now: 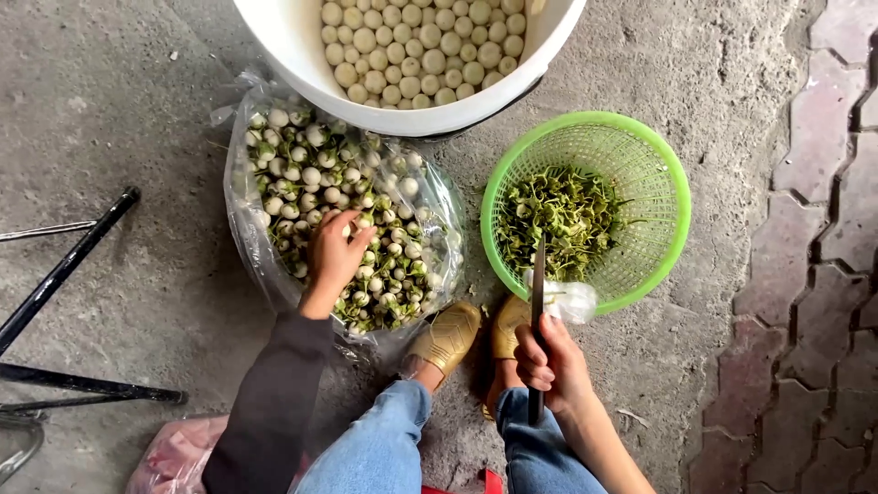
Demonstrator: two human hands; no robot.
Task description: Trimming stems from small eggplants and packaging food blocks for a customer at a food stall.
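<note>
Person squats on the concrete floor (137, 110), three containers fanned within arm's reach. Clear plastic bag (247, 238) lies open on the left, full of small white eggplants with green caps (384, 229), so the left hand (334, 256) can dip straight in. Left hand fingers (358, 240) are curled down into the pile, closing on one small eggplant near the bag's middle; it sits under the fingertips, mostly hidden, so whether it is fully pinched cannot be told.

Right hand (553, 366) is wrapped shut around the handle of a dark knife (537, 302), blade pointing away toward the green basket (672, 197). Blade tip sits over the basket's near rim, likely so cut caps drop in; the basket holds green stem trimmings (558, 215). A bit of clear plastic (572, 297) lies beside the blade.

White bucket (302, 64) at top, touching the bag, holds trimmed pale eggplants (412, 46), just beyond both hands. Tan shoes (448, 334) sit between bag and basket. Black metal legs (64, 270) lie off left.
</note>
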